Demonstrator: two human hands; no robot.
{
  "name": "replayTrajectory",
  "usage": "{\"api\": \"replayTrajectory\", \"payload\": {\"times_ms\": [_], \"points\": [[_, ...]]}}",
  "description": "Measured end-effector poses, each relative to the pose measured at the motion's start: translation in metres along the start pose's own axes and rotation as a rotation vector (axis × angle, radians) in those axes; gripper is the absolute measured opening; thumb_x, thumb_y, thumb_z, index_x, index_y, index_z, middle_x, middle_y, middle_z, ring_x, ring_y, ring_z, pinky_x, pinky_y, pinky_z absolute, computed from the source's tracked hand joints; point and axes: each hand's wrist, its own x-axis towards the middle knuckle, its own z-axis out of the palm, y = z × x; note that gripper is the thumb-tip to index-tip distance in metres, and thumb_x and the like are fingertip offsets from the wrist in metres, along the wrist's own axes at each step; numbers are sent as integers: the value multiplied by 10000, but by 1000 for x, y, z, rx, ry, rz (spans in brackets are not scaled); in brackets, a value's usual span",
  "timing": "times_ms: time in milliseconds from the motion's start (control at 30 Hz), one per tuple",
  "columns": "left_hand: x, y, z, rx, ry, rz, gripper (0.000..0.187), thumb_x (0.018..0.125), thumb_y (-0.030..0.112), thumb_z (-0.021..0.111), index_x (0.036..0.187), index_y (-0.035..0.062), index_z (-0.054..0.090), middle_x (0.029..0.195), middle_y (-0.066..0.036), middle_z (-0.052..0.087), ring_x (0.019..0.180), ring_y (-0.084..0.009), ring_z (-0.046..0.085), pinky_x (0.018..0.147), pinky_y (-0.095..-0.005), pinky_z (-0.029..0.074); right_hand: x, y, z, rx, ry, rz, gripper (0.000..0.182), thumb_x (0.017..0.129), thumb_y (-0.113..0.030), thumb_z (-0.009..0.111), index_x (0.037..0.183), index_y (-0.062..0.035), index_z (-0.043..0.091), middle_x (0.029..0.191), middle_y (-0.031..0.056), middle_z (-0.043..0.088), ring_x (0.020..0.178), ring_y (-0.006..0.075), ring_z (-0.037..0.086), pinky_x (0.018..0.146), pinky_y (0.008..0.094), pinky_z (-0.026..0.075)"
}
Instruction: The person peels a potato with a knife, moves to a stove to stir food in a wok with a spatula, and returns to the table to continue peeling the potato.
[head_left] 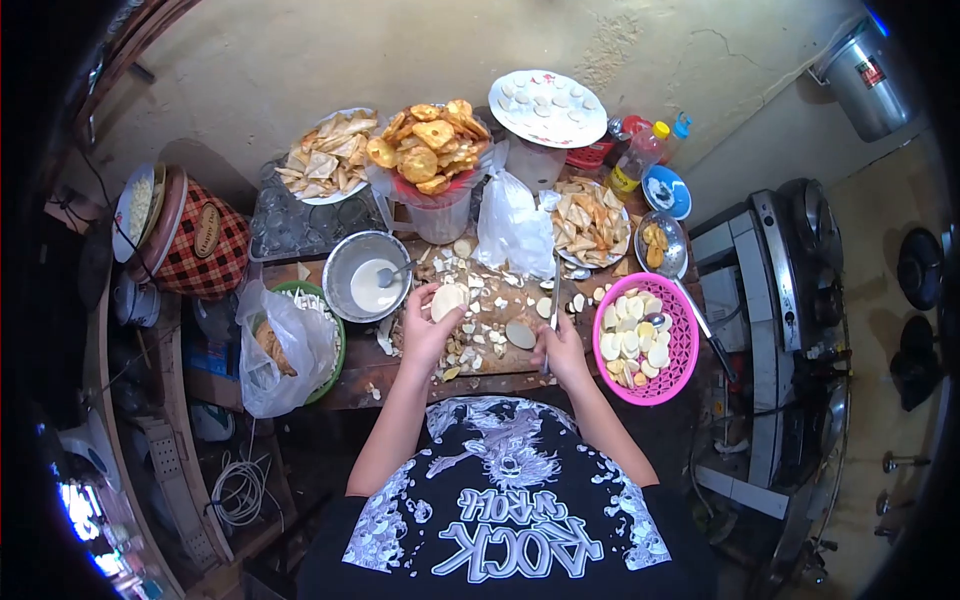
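My left hand point(428, 325) is closed on a pale round slice point(449, 302), which looks like peeled potato or a similar root. In my right hand point(562, 350) is a knife point(556, 298), its blade pointing away from me. Under and between the hands lies a wooden board point(490, 345) strewn with white scraps and peelings. A grey-white oval slice point(520, 334) rests on it near my right hand. More pale slices fill a pink plastic basket point(683, 350) at the right.
A metal bowl point(350, 255) of white batter with a spoon stands left of the board. Behind are a plate of folded pastries point(330, 160), fried slices point(435, 140) heaped in a container, a white plastic bag point(515, 225) and a raised plate point(555, 125). A skimmer point(662, 243) lies right.
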Motion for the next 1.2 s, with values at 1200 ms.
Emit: {"api": "replayTrajectory", "payload": {"times_ms": [1200], "points": [[18, -41, 79, 1176, -822, 681, 520, 631, 251, 757, 1086, 80, 573, 1101, -71, 569, 1125, -267, 460, 1006, -466, 261, -41, 57, -35, -574, 201, -207, 418, 817, -96, 556, 1215, -10, 464, 1056, 220, 572, 951, 354, 576, 836, 395, 451]]}}
